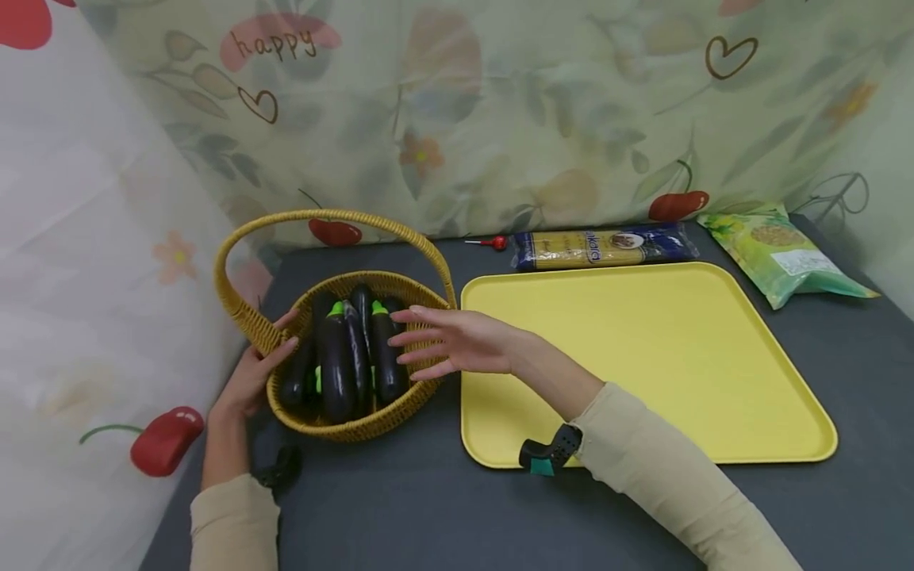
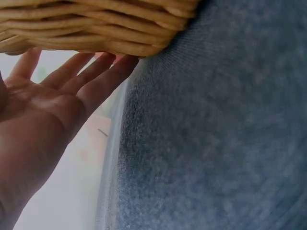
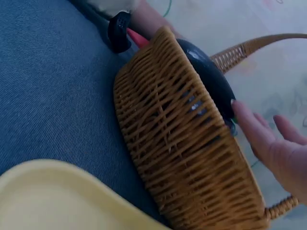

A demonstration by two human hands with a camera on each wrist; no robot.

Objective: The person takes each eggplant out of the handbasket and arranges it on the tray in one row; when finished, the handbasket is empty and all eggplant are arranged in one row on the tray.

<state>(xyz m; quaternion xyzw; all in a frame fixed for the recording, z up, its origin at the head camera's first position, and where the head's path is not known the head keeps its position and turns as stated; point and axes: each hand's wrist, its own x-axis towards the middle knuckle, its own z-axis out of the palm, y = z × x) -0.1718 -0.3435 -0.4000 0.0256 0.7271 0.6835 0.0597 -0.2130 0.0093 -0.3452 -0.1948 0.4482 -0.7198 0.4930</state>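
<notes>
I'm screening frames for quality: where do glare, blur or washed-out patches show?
Head: highlights gleam on the glossy eggplants; left wrist: grey tabletop grainy and blurred, pale backdrop washed out; right wrist: bluish cast, wicker basket fairly clear, yellow tray soft.

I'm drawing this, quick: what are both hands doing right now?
Left hand: closed, holding the basket.
Right hand: open, holding nothing, by the eggplants.

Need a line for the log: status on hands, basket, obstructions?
Left hand holding basket by handle base. Right hand empty, over basket's right rim. Eggplants inside basket. No visible obstruction; yellow tray alongside.
</notes>
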